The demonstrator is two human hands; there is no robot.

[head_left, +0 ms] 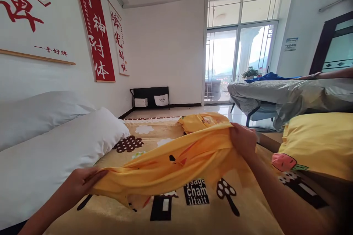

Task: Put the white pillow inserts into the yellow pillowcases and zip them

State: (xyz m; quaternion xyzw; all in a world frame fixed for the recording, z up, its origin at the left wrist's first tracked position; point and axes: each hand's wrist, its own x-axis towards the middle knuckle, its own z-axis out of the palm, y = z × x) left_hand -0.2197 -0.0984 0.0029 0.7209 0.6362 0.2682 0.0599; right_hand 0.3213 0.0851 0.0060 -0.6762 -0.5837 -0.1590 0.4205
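Note:
A yellow pillowcase (165, 163) with a printed pattern is stretched between my two hands above the bed. My left hand (84, 180) pinches its left end, with the fingers closed on the cloth. At the other end, my right hand (244, 139) grips a bunched edge and sits higher and farther off. The fabric sags in loose folds between them. Beneath lies a tan patterned blanket (110, 214). Just beyond the stretched cloth rests another folded yellow cloth (205, 119). To the right is a plump yellow pillow (320, 141) with a strawberry-like print.
Two white pillows (82, 145) lie along the left side. At the back right stands a table (256, 90) under a grey plastic cover, with blue cloth (268, 77) and another person's arm (331, 75). A low black rack (149, 93) stands by the far wall.

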